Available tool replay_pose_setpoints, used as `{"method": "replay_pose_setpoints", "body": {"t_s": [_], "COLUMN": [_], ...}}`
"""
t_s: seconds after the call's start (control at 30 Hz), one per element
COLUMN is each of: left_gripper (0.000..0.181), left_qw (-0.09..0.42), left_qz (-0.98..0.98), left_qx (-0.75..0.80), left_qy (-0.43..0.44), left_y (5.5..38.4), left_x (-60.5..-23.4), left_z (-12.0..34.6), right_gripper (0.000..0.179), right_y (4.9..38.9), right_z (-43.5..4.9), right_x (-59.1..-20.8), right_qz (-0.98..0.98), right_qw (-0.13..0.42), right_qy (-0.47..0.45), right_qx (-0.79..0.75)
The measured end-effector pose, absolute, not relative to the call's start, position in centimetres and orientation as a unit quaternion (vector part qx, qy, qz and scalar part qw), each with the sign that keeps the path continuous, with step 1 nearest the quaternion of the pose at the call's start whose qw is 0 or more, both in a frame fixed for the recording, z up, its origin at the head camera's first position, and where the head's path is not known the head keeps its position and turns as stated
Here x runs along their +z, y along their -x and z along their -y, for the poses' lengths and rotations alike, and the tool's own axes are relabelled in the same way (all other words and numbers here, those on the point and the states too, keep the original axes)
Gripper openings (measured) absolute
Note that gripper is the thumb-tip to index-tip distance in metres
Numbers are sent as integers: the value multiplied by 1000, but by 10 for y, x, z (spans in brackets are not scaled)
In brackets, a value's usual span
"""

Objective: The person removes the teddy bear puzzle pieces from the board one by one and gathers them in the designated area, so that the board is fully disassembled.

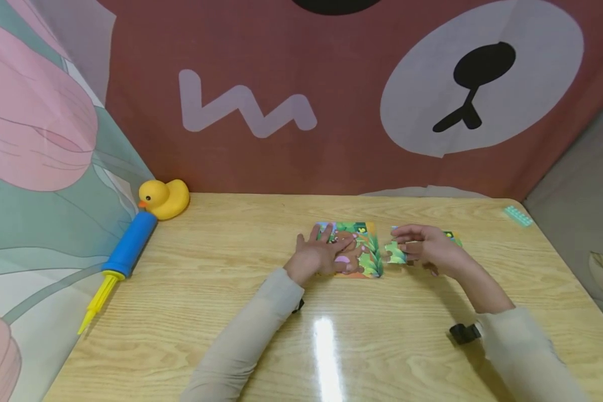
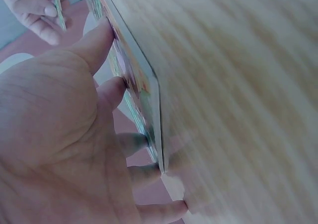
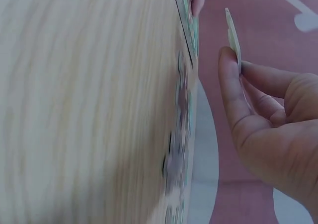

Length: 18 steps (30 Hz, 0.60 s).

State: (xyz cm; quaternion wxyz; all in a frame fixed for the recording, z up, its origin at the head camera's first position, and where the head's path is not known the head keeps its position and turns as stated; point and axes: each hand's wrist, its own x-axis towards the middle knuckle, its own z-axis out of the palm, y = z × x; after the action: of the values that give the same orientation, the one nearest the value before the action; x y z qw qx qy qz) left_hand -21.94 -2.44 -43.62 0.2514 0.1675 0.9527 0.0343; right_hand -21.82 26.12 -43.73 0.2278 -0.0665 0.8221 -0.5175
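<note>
My left hand (image 1: 315,255) rests with spread fingers on a colourful jigsaw puzzle (image 1: 368,262) showing a brown bear among green leaves. In the left wrist view its fingertips touch the face and edge of the thin puzzle board (image 2: 144,80), and one finger reaches past onto the table. To the right, my right hand (image 1: 434,251) pinches a green puzzle piece (image 3: 233,37) between thumb and fingers, raised above the table. Under and behind that hand lie more puzzle pieces (image 1: 453,237), partly hidden by it; the right wrist view shows several loose pieces (image 3: 183,110) beside the board.
A yellow rubber duck (image 1: 167,200) sits at the back left corner of the wooden table (image 1: 221,312). Beside it lies a blue and yellow hand pump (image 1: 130,244) along the left edge. A small teal toy block (image 1: 518,216) is at the back right. Printed cloth (image 1: 281,162) hangs behind.
</note>
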Motion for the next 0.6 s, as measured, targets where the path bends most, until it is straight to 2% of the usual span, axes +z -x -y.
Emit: {"method": "replay_pose_setpoints", "body": {"t_s": [0.6], "left_gripper": [68], "left_qw": [255], "left_qz": [-949], "left_qx": [49], "left_qy": [-177], "left_y": [217], "left_x": [-432], "left_z": [26], "right_gripper": [58], "right_y": [189], "right_z": [-343], "right_x": [-445], "right_qz": [-793], "right_qw": [248], "right_qy": [34], "right_qx": [-555]}}
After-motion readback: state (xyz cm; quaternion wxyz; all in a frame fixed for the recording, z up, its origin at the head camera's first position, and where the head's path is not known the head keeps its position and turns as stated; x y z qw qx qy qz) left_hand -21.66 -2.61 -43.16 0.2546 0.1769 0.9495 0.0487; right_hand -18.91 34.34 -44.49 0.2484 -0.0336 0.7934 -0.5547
